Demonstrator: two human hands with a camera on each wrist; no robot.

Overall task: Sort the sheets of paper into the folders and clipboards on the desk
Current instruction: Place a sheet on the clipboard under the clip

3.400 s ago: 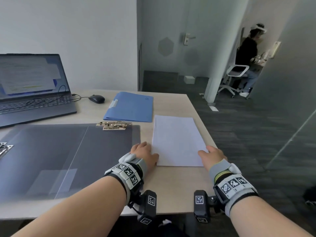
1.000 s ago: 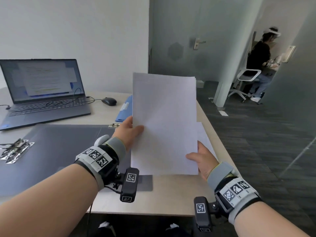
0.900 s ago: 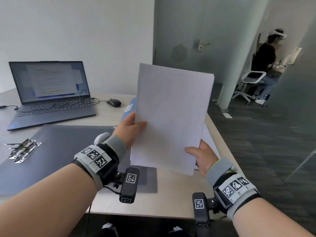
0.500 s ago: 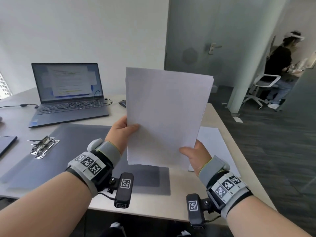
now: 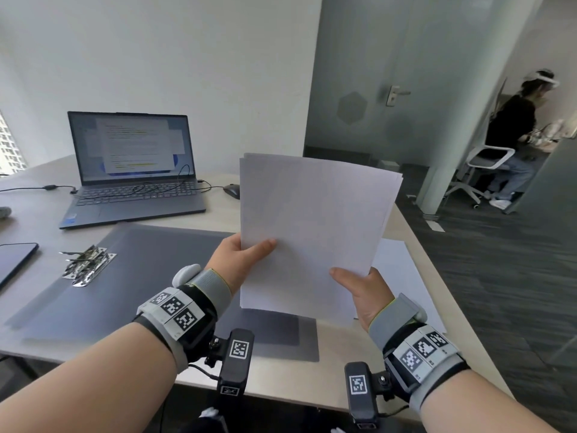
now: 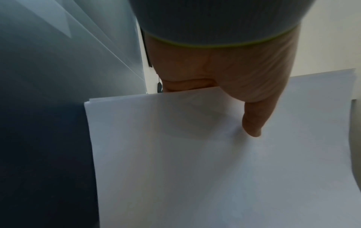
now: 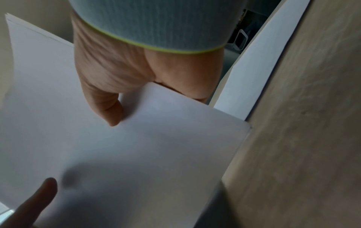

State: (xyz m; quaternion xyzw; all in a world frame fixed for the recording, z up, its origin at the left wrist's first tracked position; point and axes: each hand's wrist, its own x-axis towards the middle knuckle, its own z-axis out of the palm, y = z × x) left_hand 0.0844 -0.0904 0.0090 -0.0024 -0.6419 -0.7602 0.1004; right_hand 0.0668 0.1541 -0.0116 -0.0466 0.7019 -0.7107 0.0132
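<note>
I hold a stack of white sheets [image 5: 312,226] nearly upright above the desk. My left hand [image 5: 240,254] pinches its left edge, thumb on the front. My right hand [image 5: 359,289] pinches the lower right corner in the same way. The wrist views show each thumb on the sheets [image 6: 195,169] [image 7: 136,154] with the fingers hidden behind. More white paper [image 5: 402,276] lies flat on the desk under the right hand. A grey open folder [image 5: 131,276] with a metal clip [image 5: 87,265] lies flat at the left. The blue folder is hidden behind the held sheets.
An open laptop [image 5: 131,170] with cables stands at the back left, a black mouse [image 5: 231,190] beside it. A dark tablet [image 5: 15,260] lies at the left edge. The desk's right edge [image 5: 437,276] drops to dark floor. A person [image 5: 512,132] sits far right.
Both hands lifted a stack of sheets off the desk and raised it upright. My view has swung left, so the laptop and clip now sit nearer the middle.
</note>
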